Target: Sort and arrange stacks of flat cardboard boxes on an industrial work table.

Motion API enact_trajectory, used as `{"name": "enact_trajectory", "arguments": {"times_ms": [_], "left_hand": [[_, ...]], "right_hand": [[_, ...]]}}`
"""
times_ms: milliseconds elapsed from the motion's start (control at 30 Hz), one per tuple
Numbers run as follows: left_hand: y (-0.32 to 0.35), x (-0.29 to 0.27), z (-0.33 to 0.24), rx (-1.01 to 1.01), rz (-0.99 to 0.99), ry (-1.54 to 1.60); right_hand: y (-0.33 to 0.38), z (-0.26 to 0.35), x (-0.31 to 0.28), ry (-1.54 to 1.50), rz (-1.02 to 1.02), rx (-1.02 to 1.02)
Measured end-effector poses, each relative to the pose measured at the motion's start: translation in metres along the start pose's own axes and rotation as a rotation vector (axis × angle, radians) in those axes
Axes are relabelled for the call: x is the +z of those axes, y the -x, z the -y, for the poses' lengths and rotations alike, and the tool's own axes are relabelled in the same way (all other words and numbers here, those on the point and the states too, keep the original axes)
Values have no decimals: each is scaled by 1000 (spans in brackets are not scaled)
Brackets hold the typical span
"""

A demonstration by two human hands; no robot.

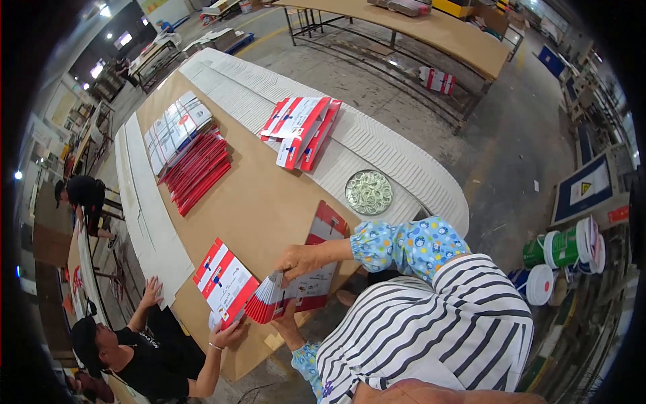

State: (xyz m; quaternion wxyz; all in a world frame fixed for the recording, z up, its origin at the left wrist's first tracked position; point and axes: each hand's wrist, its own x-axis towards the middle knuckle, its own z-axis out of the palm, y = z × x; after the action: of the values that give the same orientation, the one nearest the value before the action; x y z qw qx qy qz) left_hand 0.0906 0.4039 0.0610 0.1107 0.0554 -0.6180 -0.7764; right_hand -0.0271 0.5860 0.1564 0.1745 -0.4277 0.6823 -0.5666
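A fanned stack of red-and-white printed cards or flat cartons (266, 299) is between my two hands, above the table's near edge. My right hand (296, 262) is closed on its upper end, its patterned sleeve reaching in from the right. From below, my left hand (288, 325) grips the lower side, with some fingers hidden by the stack. Behind my hands, a larger red-and-white printed piece (326, 222) lies partly covered on the table. Left of the stack, a co-worker's hand (229, 333) holds the lower edge of another red-and-white printed piece (224, 279).
Farther along the brown-topped table (256, 202) lie a red-edged pile (195, 168), a tied bundle (176, 128) and several red-and-white pieces (299, 131). A round dish of pale green rubber bands (369, 192) stands on overlapping white sheets (404, 158). Buckets (572, 246) stand at right.
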Motion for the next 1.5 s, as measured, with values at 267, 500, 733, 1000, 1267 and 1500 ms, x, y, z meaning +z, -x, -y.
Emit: {"name": "enact_trajectory", "arguments": {"times_ms": [267, 500, 733, 1000, 1267, 1500], "left_hand": [[0, 0, 15, -119, 255, -55], [2, 31, -45, -373, -2, 206], [-6, 57, -62, -419, 127, 257], [-18, 83, -55, -527, 231, 234], [38, 180, -48, -701, 452, 224], [96, 267, -59, -595, 590, 232]], "right_hand": [[-29, 59, -7, 196, -196, -29], [-33, 108, -49, 477, -390, -9], [149, 129, -117, 500, -1181, 78], [244, 106, -62, -150, -936, 299], [335, 128, -13, 129, -1283, 522], [424, 179, 19, 366, -1600, 760]]}}
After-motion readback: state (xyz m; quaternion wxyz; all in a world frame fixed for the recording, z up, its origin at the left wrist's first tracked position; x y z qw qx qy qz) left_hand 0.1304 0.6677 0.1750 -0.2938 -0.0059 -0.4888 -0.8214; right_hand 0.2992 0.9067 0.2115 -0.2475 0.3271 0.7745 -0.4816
